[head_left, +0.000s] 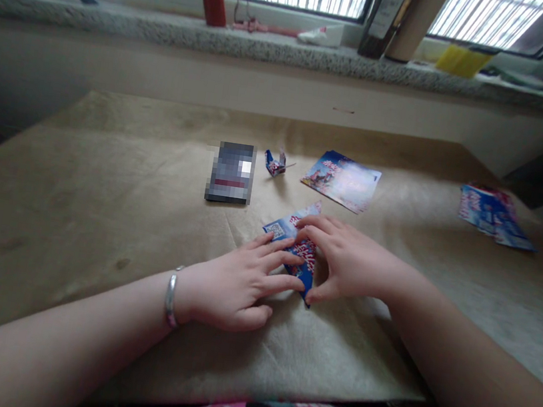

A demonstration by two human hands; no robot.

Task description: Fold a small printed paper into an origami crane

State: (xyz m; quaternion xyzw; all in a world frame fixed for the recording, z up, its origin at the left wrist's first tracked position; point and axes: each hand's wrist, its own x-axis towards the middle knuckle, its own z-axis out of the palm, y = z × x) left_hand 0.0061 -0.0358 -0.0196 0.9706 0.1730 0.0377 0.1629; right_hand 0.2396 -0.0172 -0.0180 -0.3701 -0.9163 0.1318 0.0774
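Observation:
A folded paper sheet (306, 249), printed blue, white and pink with a QR code at its left corner, lies on the cloth-covered table in front of me. My left hand (244, 284) rests flat with spread fingers, its fingertips pressing on the paper. Curled around the right edge is my right hand (345, 257), fingertips on the upper part and thumb at the lower corner; they hold the paper between them. Both palms hide part of the sheet. Just beyond stands a small folded paper figure (276, 164) with raised points, touched by neither hand.
A dark, pixelated rectangular object (231, 174) lies left of the figure. Flat printed sheets (343, 180) are stacked to its right, and more blue printed papers (495, 215) lie fanned at the far right. Behind the table, a stone windowsill (164, 30) carries a red container (213, 3) and other items.

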